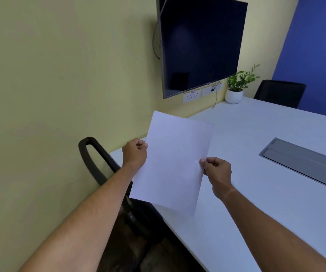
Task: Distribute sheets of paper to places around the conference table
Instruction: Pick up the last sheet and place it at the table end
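I hold a blank white sheet of paper in the air over the near left edge of the white conference table. My left hand pinches the sheet's left edge. My right hand pinches its right edge. The sheet is tilted, with its top corner pointing toward the wall. Whether it is a single sheet or several stacked cannot be told.
A black office chair stands at the table's left side, under my left arm. A second black chair is at the far side. A potted plant sits by the wall screen. A grey cable hatch is set into the tabletop.
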The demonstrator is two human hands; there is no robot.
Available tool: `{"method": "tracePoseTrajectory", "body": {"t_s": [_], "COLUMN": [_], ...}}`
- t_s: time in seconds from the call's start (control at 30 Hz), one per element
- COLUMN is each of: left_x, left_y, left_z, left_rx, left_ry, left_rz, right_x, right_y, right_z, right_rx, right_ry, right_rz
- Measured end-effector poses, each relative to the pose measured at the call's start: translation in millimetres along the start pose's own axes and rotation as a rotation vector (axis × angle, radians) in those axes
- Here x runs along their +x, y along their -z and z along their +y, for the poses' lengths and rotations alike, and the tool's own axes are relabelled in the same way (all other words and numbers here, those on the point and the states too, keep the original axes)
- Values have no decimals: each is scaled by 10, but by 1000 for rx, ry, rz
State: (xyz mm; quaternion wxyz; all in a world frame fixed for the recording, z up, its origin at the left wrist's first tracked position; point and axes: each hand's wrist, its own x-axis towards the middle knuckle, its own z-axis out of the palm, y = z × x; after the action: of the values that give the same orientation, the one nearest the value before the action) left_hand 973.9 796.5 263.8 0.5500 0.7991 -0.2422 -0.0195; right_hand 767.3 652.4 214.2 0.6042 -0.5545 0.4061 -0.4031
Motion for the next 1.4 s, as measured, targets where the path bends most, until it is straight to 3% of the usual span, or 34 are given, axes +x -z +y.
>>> {"method": "tracePoseTrajectory", "body": {"t_s": [0.57, 0.9, 1.4], "left_x": [2260, 2796, 3077], "left_y": [-1345, -1950, -2598], "left_z": [-818, -1526, -2474], "left_rx": [118, 228, 397], "left_ry": [-55, 21, 105], "left_rz": [-337, -455, -492], "right_x": [1425, 1930, 2368], "right_y": [-958, -1295, -1544], "right_z": [712, 1328, 2164], "right_rx": [36, -12, -183], "right_ry": [-253, -425, -631], "right_rz": [235, 286, 266]}}
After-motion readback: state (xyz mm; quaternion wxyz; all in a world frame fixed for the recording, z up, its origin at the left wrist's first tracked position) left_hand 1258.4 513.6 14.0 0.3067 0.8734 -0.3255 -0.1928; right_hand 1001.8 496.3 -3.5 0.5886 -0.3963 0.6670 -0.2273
